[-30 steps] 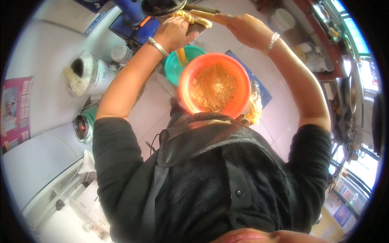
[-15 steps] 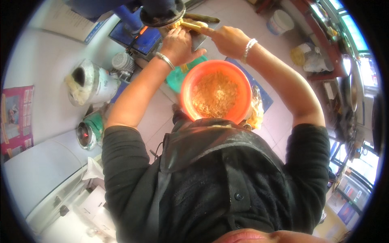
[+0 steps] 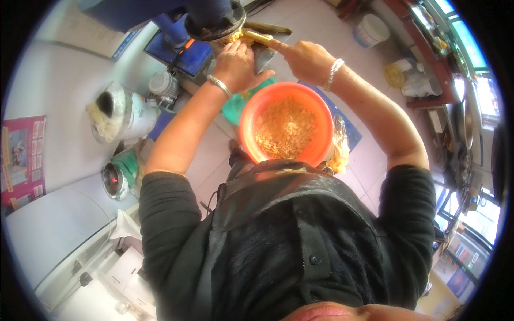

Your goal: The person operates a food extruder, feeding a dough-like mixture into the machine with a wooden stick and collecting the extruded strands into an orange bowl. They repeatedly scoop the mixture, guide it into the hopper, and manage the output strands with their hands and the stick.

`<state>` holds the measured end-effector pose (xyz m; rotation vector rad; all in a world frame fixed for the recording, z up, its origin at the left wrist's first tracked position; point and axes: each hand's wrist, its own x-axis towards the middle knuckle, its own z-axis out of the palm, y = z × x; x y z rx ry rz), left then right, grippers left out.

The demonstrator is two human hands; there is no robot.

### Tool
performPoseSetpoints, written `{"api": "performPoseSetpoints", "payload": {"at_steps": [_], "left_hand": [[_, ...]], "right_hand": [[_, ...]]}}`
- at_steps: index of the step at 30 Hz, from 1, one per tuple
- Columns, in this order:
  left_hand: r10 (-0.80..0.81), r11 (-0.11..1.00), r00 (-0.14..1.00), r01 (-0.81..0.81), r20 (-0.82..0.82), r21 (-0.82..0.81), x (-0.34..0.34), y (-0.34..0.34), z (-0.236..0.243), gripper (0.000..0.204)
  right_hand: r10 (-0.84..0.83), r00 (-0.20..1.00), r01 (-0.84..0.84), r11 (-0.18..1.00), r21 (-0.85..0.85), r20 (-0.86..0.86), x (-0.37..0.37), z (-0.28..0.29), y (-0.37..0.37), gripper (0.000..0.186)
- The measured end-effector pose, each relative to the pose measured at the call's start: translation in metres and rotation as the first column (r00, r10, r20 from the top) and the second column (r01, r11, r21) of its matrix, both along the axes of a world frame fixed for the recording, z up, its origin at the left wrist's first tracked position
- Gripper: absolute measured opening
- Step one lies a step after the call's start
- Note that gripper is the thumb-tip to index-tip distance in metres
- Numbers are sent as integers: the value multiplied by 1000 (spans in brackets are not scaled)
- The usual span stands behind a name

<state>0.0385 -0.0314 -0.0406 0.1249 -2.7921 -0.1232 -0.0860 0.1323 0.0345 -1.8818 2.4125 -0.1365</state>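
Blue machine (image 3: pixel 201 15) crowds the top edge, its dark round rim (image 3: pixel 215 33) facing down. Orange basin (image 3: pixel 246 128) of crumbly tan material (image 3: pixel 282 129) sits close against the apron (image 3: pixel 267 187), likely for easy reach; green basin (image 3: pixel 231 111) partly hidden behind it. Right hand (image 3: pixel 308 60): grip closed around a pale stick (image 3: pixel 258 38), forefinger laid along it, seemingly for control. Left hand (image 3: pixel 236 68): grip open, fingertips at the yellow mass (image 3: pixel 234 37) under the rim, perhaps steadying it.

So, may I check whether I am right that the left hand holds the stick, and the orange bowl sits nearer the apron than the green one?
Not quite: the head view shows the stick in the right hand, not the left hand. The orange bowl does sit nearer the apron than the green bowl.
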Motion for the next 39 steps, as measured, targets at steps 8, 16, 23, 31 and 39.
{"api": "performPoseSetpoints", "payload": {"at_steps": [8,16,23,31,39], "left_hand": [[-26,999,999,25,34,25,-9,-9,-2,81],[69,981,987,-93,-142,-170,9,1,-8,78],[13,999,999,-15,-32,-52,5,-3,-5,83],[13,1000,1000,-13,-16,-6,-9,-6,-9,78],[53,981,997,-63,-59,-182,13,5,-5,79]], "right_hand": [[13,1000,-14,1000,-21,-14,0,-1,-12,61],[-116,993,117,991,57,-21,-6,10,13,56],[43,997,-39,997,60,-60,17,-4,-15,44],[50,998,-47,998,48,-49,12,-13,-21,32],[-2,998,0,999,32,61,6,18,21,56]]}}
